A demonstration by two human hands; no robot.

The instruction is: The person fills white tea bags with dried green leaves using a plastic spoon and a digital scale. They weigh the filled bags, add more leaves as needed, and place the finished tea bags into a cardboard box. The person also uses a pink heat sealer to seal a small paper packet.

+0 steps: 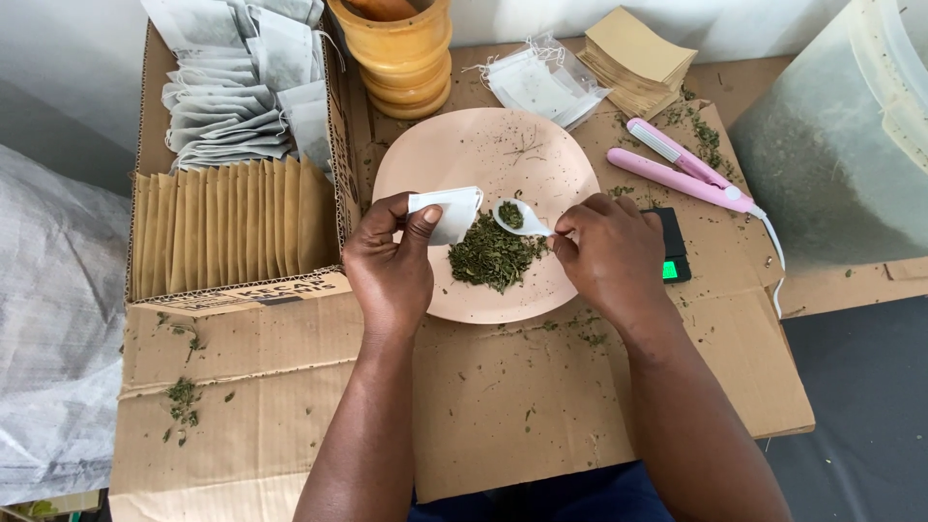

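The big tub [851, 135] right of the pink plate [541, 155] is cut off; brown cardboard [503, 396] covers the table; the left hand [391, 261] pinches a white tea bag [447, 211] over the plate; the right hand [609, 253] pinches a small white spoon [517, 218], lying sideways, bowl toward the bag, above the green leaves [495, 255].

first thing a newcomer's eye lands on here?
Dead centre: the pink plate with a pile of dried green leaves. Just above the pile, the left hand holds a small white filter bag while the right hand holds a white spoon loaded with leaves beside it. Next comes the cardboard box at left, packed with tan envelopes and white bags.
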